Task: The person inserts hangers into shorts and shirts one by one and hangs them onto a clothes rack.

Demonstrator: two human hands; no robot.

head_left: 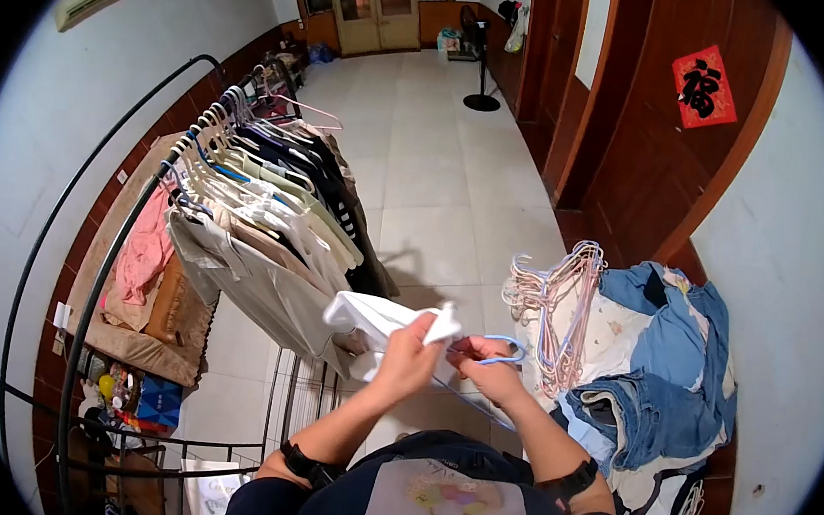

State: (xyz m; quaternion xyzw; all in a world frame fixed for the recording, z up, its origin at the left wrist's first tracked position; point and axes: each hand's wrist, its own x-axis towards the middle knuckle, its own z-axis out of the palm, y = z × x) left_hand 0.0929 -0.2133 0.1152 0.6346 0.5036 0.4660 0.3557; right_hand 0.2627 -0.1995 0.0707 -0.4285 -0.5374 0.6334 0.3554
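A white garment [369,317] is bunched in my left hand [409,359], its cloth spreading to the left and a folded end standing above the fingers. Close beside it, my right hand [488,368] is closed round a blue hanger [506,350]. The hanger's hook sticks out to the right of my fingers, and one of its arms runs down below my right hand. Part of the hanger is hidden by the garment and my hands.
A black rack [124,225] full of hung clothes [281,199] stands at the left. On the right lie a bundle of hangers [563,308] and a pile of denim clothes [652,402]. A cushioned seat [138,352] is behind the rack; a fan [482,79] stands farther off.
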